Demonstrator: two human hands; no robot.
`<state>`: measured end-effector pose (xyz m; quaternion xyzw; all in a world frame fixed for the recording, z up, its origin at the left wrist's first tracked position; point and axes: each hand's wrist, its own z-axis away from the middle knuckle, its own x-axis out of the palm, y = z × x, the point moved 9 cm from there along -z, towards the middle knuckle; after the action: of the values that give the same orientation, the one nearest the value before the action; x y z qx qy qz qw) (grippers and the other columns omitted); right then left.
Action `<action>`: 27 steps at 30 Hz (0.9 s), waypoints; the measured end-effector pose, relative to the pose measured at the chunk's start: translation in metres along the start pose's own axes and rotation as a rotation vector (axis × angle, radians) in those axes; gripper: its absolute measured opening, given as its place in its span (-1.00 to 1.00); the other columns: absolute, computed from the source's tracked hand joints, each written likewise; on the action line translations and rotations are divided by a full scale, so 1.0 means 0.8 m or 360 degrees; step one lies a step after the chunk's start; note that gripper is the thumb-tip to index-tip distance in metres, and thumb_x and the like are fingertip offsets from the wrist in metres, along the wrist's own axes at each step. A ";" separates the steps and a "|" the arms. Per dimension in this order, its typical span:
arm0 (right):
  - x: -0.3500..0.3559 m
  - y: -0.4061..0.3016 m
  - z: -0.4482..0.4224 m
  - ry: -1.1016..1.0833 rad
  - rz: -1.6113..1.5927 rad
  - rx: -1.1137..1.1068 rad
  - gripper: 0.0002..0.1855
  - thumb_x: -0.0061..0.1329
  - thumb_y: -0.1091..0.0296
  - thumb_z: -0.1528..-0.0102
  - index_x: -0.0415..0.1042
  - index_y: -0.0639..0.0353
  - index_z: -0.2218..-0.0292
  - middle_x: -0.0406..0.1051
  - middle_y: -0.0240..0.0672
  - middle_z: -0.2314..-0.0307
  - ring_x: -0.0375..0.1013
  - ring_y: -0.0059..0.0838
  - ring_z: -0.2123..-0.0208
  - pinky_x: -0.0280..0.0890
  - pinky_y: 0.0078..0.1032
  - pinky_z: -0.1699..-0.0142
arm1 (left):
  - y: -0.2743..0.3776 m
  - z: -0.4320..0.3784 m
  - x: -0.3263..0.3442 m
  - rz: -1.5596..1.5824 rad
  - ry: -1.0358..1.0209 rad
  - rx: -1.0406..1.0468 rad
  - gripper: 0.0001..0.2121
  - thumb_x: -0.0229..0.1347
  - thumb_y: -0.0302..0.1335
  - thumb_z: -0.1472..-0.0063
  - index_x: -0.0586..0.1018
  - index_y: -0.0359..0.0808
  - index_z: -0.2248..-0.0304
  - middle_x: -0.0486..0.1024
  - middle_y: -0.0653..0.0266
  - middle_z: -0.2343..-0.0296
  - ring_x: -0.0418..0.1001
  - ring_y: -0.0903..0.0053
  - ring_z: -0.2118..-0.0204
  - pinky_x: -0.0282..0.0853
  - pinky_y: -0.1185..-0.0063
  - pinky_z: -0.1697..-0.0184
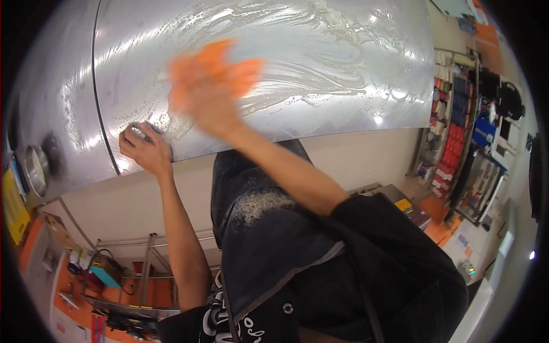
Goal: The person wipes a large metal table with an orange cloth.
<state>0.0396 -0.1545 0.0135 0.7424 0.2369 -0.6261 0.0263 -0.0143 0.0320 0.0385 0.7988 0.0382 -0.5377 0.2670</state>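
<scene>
A wet metal tabletop (pixel 274 103) stretches before me, streaked with whitish foamy liquid and droplets. My right hand (pixel 214 105) presses an orange cloth (pixel 216 64) onto this surface; both are blurred by motion. Farther left, my left hand (pixel 148 148) rests at the table's near edge, its fingers bent over the top. A shiny grey patch shows between those fingers, and I cannot tell whether it is an object or wet metal.
A dark seam (pixel 95 85) crosses the tabletop on the left. Past it stands a round metal bowl (pixel 36 171) beside a yellow object (pixel 15 206). Shelves of packed goods (pixel 454 128) line the right. My dark apron (pixel 274 257) bears a pale powdery smear.
</scene>
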 end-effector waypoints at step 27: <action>-0.071 0.199 0.086 -0.0008 -0.0099 0.0259 -0.37 -0.25 0.15 -0.26 0.02 0.19 -0.28 -0.16 -0.06 -0.30 -0.19 -0.09 -0.34 -0.26 0.01 -0.32 | -0.019 0.009 0.008 -0.0143 -0.0072 0.0145 -0.56 -0.15 -0.35 -0.34 0.33 -0.33 -0.16 0.18 -0.01 -0.18 0.05 0.12 -0.27 -0.05 0.25 -0.30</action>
<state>0.0322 -0.3371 0.0113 0.7329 0.2081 -0.6456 -0.0531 -0.0232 0.0397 0.0251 0.7953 0.0436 -0.5682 0.2068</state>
